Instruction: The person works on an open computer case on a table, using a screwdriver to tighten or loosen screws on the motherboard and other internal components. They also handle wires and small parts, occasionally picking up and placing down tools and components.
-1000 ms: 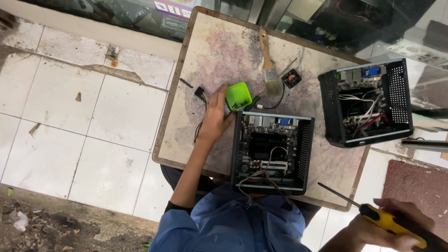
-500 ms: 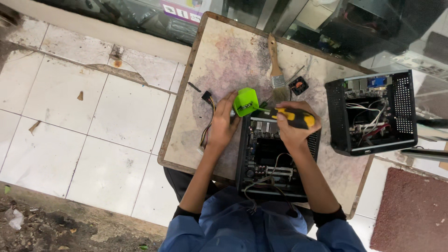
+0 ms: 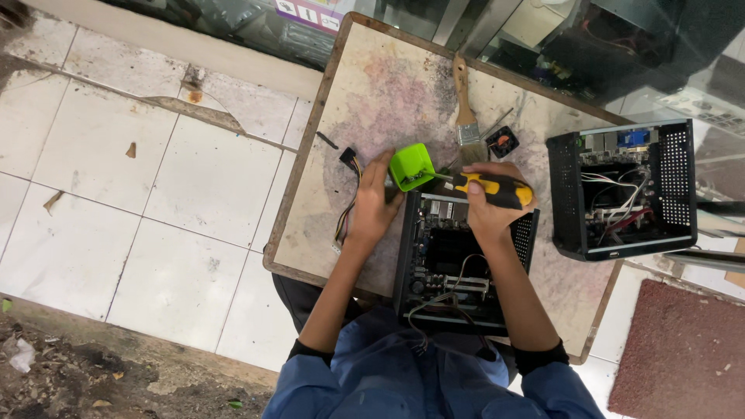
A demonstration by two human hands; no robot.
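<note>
My right hand [image 3: 489, 206] grips a yellow-and-black screwdriver [image 3: 493, 188], its tip pointing left into a small green cup [image 3: 410, 166]. My left hand [image 3: 375, 203] rests flat on the worn table [image 3: 372, 85] just left of the green cup, touching its side. Directly below both hands lies an open black computer case [image 3: 458, 268] with its board and loose wires showing. A bundle of coloured cables [image 3: 348, 194] lies under the left hand.
A second open black computer case [image 3: 625, 190] stands at the right. A wooden-handled paintbrush [image 3: 464, 109] and a small black part [image 3: 501, 143] lie beyond the hands. White floor tiles [image 3: 155, 178] are at the left, a reddish mat [image 3: 683, 349] at the lower right.
My right hand came up from the lower right with the screwdriver to the top of the near case, then turned its tip into the green cup. The left hand stayed by the cup.
</note>
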